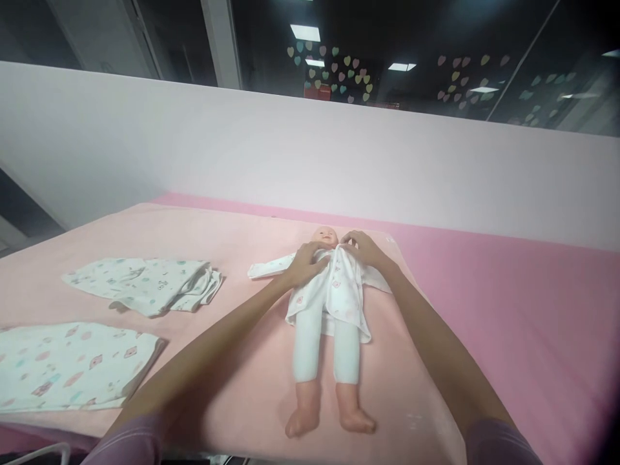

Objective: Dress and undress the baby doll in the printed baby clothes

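Observation:
A baby doll (307,403) lies on its back with its head away from me. It wears white leggings (306,349) and a white printed baby shirt (343,290), whose front panels hang partly apart. My left hand (306,263) rests at the left side of the collar, fingers and thumb closed on the cloth. At the other side of the neckline, my right hand (363,248) pinches the shirt's edge and lifts it slightly. One sleeve (271,266) stretches out to the left; the right one passes partly beneath my right forearm. The exact fingertip grip is small and partly hidden.
A folded printed cloth (145,281) lies to the left, and another printed cloth (72,365) is nearer the front edge. The doll lies on a peach mat (242,413) over a pink surface (508,310). Behind stands a low white wall (310,155) below dark windows.

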Available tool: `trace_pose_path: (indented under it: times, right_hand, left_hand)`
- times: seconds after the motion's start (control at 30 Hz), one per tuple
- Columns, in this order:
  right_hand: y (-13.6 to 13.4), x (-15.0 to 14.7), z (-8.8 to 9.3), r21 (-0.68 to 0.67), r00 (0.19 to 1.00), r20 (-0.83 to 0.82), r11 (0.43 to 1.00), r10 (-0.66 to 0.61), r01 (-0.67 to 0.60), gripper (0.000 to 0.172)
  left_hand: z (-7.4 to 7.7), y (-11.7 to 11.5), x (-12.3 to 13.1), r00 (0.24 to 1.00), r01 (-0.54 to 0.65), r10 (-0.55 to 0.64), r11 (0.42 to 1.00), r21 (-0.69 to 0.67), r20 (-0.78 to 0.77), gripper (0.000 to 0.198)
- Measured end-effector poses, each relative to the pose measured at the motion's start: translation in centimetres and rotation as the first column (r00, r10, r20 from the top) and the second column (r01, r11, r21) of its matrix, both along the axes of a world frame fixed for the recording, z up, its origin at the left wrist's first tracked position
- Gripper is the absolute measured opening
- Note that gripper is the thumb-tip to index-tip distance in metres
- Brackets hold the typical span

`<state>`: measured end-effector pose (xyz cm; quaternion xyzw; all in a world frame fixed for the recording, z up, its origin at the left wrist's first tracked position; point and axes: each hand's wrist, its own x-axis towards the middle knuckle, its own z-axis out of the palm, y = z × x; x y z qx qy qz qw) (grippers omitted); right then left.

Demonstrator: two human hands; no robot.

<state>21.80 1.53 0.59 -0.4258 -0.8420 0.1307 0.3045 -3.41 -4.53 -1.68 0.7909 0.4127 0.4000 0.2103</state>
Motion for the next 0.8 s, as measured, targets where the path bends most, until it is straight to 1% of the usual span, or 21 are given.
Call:
trace_pose_path:
  times: [0.07, 0.1, 0.17, 0.23, 0.27, 0.37, 0.43, 0.5, 0.6, 0.67, 0.73, 0.8]
  right_hand:
    - [0.2, -0.5, -0.5, 0.048, 0.999, -0.047, 0.999, 0.002, 0.000, 0.017]
    - [-0.1, -0.9, -1.0, 0.070, 0.998, -0.067, 0.997, -0.009, 0.014, 0.018]
    - [-1.6, -1.5, -2.2, 0.112, 0.992, -0.106, 0.991, -0.066, 0.077, 0.022]
    - [-3.7, -1.9, -3.5, 0.148, 0.979, -0.156, 0.977, -0.132, 0.155, 0.028]
    - [-4.7, -2.0, -4.1, 0.154, 0.975, -0.172, 0.973, -0.143, 0.170, 0.032]
    - [-7.1, -2.0, -5.5, 0.131, 0.982, -0.164, 0.985, -0.092, 0.115, 0.043]
    - [-7.7, -2.0, -6.2, 0.101, 0.986, -0.157, 0.992, -0.058, 0.075, 0.049]
    - [-7.6, -2.1, -6.8, 0.075, 0.985, -0.165, 0.995, -0.058, 0.071, 0.052]
    - [-7.6, -2.4, -7.0, 0.053, 0.982, -0.177, 0.995, -0.069, 0.080, 0.053]
    - [-8.8, -2.7, -6.2, 0.082, 0.971, -0.216, 0.989, -0.101, 0.122, 0.048]
    - [-11.0, -2.8, -4.9, 0.131, 0.953, -0.273, 0.976, -0.134, 0.175, 0.037]
    - [-14.2, -2.5, -3.6, 0.149, 0.949, -0.288, 0.973, -0.126, 0.174, 0.024]
  left_hand:
    - [-0.3, -0.4, -0.1, 0.998, 0.038, -0.038, 0.999, -0.002, 0.043, 0.037]
    - [-0.5, -0.5, -0.2, 0.998, 0.028, -0.027, 1.000, -0.009, 0.065, 0.039]
    - [-1.0, -0.6, -0.4, 0.997, -0.012, 0.013, 1.000, -0.010, 0.080, 0.042]
    - [-1.4, -0.4, -0.8, 0.999, -0.044, 0.044, 0.999, -0.001, 0.032, 0.043]
    - [-1.5, -0.3, -0.9, 0.999, -0.047, 0.047, 0.999, 0.008, -0.013, 0.043]
    - [-1.6, 0.0, -1.2, 0.990, -0.016, 0.023, 0.999, 0.048, -0.137, 0.044]
    - [-1.7, 0.0, -1.2, 0.984, -0.013, 0.025, 0.997, 0.072, -0.174, 0.047]
    - [-1.8, -0.5, -1.2, 0.981, -0.014, 0.030, 0.996, 0.086, -0.192, 0.050]
    - [-2.0, -2.7, -1.3, 0.979, 0.001, 0.022, 0.994, 0.111, -0.204, 0.054]
    - [-2.2, -5.1, -2.0, 0.981, 0.003, 0.018, 0.994, 0.109, -0.195, 0.057]
    - [-2.5, -8.0, -3.3, 0.981, 0.010, 0.006, 0.996, 0.085, -0.191, 0.063]
    - [-3.0, -11.0, -5.2, 0.980, 0.038, -0.028, 0.998, 0.051, -0.195, 0.068]
